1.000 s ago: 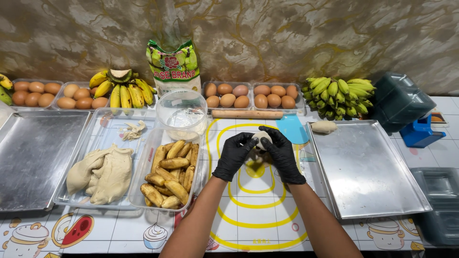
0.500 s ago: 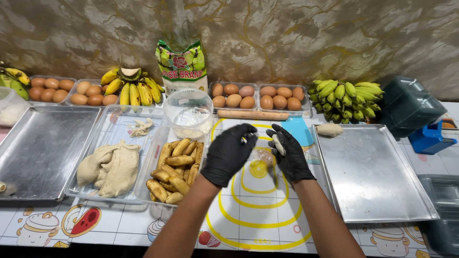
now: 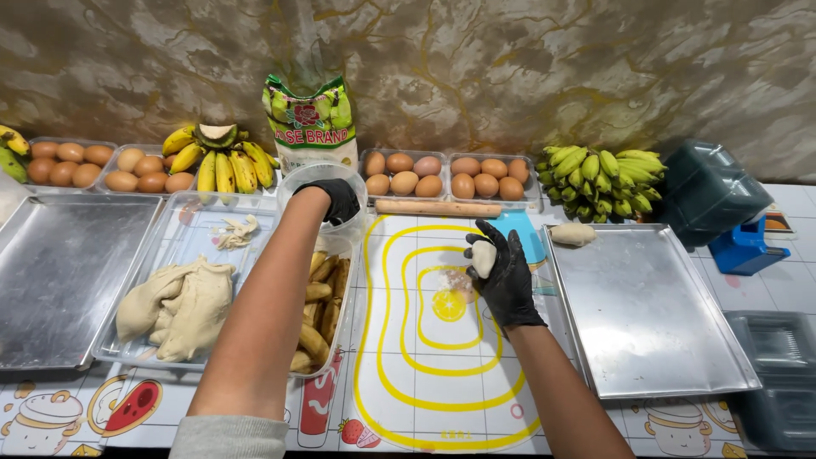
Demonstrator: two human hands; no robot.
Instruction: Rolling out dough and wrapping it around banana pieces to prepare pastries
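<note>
While the black-gloved left hand has left the dough and reached into the clear round plastic tub, fingers' grip hidden; the black-gloved right hand now alone cups the pale dough ball over the yellow-lined mat; likely fetching flour.

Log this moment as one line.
left hand: reaching into clear tub | right hand: holding dough ball | over yellow-lined mat

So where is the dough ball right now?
In the head view, the dough ball sits in the right hand, above the yellow-lined mat, left of the empty metal tray.
</note>
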